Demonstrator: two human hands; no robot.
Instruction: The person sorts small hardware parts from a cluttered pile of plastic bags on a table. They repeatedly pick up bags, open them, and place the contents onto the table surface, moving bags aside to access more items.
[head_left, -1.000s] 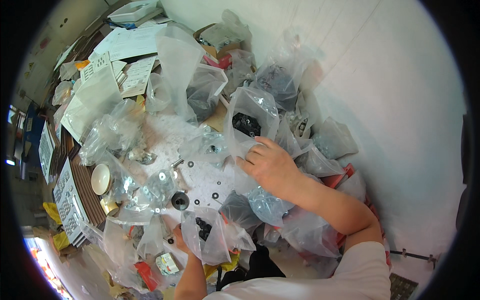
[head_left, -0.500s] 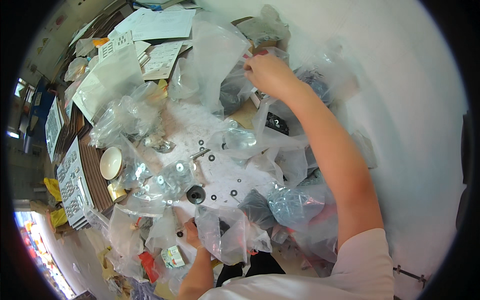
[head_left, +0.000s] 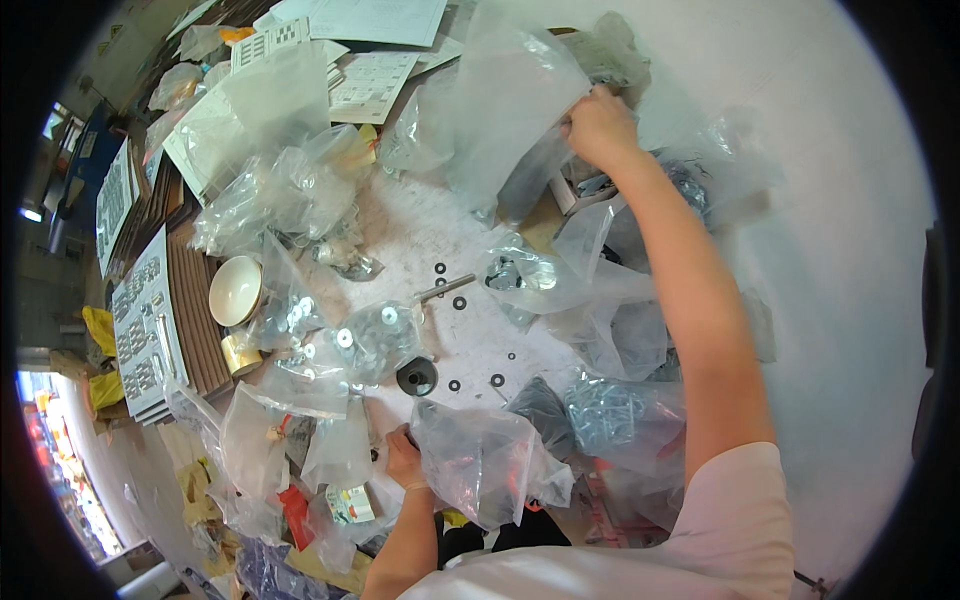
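My right hand (head_left: 605,130) reaches to the far side of the work surface. Its fingers are pinched at the edge of a large clear plastic bag (head_left: 520,100), which stands open and upright. Close to the near edge, my left hand (head_left: 403,460) is closed around something dark, mostly hidden by the fingers. Beside it a clear bag (head_left: 470,460) bulges in front of my body. A round dark cup-shaped part (head_left: 417,376) sits just beyond that hand. Several small black washers (head_left: 460,303) and a metal rod (head_left: 445,288) lie scattered on the white surface.
At the left are a cream bowl (head_left: 236,290), a tape roll (head_left: 240,354) and stacked cardboard sheets (head_left: 197,320). Bags of hardware (head_left: 610,410) crowd the right side. Printed papers (head_left: 372,88) lie at the back, near an open small box (head_left: 575,190). A white wall rises at the right.
The view has shifted, so the surface appears farther right and slightly higher. My right hand has moved a little farther out, beside the large bag's edge. My left hand stays near the front edge.
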